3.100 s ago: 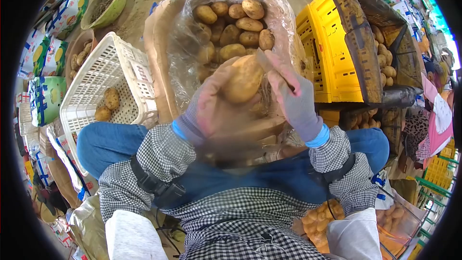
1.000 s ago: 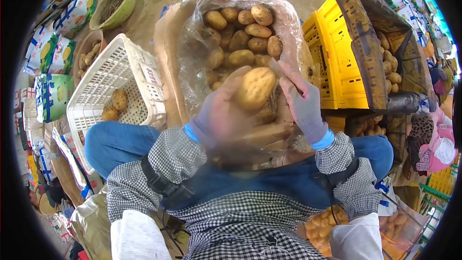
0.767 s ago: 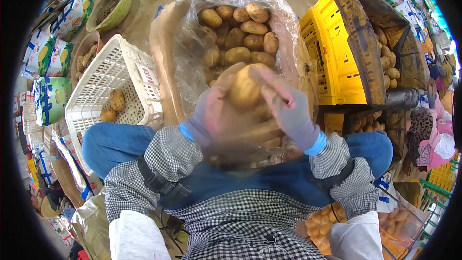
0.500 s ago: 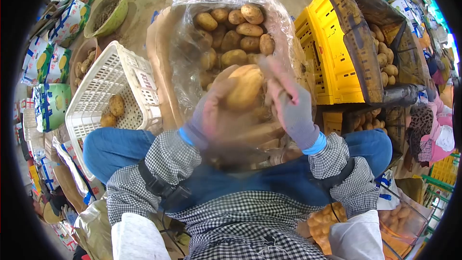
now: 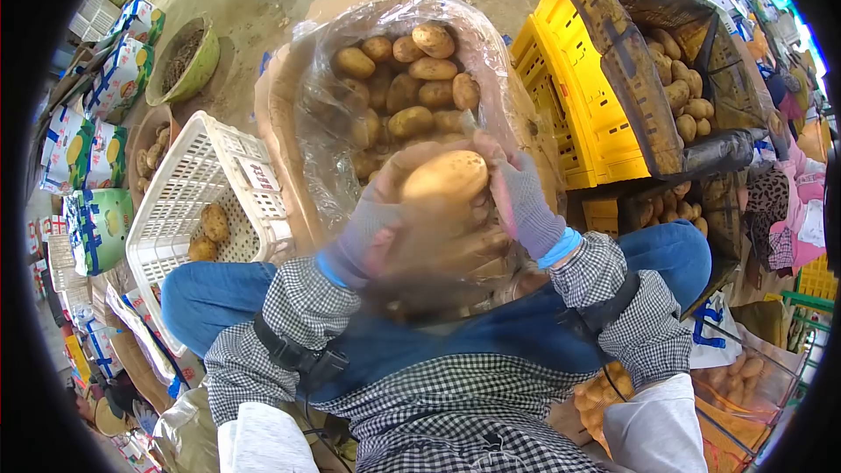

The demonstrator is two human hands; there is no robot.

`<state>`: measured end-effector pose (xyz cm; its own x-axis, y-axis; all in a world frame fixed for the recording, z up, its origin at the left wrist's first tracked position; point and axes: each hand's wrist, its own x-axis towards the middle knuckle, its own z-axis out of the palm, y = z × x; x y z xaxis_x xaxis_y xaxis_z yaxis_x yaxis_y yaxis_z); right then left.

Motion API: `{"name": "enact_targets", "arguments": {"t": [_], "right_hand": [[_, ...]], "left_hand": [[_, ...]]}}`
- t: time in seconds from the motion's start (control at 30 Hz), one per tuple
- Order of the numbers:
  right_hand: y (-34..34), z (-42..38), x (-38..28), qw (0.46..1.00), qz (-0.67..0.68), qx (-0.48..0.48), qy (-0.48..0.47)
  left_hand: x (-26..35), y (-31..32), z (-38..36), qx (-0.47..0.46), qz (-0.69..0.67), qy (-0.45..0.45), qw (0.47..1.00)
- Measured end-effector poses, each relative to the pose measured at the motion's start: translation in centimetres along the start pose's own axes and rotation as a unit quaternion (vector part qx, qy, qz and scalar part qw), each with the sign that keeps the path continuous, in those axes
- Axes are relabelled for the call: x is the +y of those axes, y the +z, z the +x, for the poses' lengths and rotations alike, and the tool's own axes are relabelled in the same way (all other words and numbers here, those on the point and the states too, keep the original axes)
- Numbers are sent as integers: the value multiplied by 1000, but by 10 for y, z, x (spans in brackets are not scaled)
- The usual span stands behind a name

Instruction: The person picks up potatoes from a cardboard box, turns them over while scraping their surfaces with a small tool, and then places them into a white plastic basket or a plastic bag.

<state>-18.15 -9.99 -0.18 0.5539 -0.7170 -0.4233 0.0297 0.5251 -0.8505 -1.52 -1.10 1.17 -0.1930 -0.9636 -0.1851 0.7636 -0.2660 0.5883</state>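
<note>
A large pale potato (image 5: pixel 445 177) is held above an open carton (image 5: pixel 285 136) lined with clear plastic. My left hand (image 5: pixel 375 221), in a grey-and-pink glove, is closed around the potato's left end. My right hand (image 5: pixel 524 197), gloved alike, has its fingers curled against the right end. Some fingertips are hidden behind the potato. Beyond my hands, several potatoes (image 5: pixel 412 122) lie heaped in the carton. Its near part is blurred and partly covered by my hands.
At left, a white plastic crate (image 5: pixel 254 177) leans by my knee with a few potatoes (image 5: pixel 214 222) inside. Right of the carton stands a yellow crate (image 5: pixel 604 114), next to a dark-lined container (image 5: pixel 644 92) of potatoes. A green tub (image 5: pixel 194 70) sits at far left.
My right hand, blurred and apart from the potato before, has come against its right end. The view has shifted slightly, and a white box now shows at the top edge.
</note>
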Motion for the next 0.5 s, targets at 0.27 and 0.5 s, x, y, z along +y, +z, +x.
{"name": "enact_targets", "arguments": {"t": [0.27,0.5], "right_hand": [[5,-6,-2,963,-187,-95,-172],[-9,-2,-8,955,-180,-143,-186]], "left_hand": [[-3,-1,3,80,282,133,947],[1,-18,4,86,237,110,961]]}}
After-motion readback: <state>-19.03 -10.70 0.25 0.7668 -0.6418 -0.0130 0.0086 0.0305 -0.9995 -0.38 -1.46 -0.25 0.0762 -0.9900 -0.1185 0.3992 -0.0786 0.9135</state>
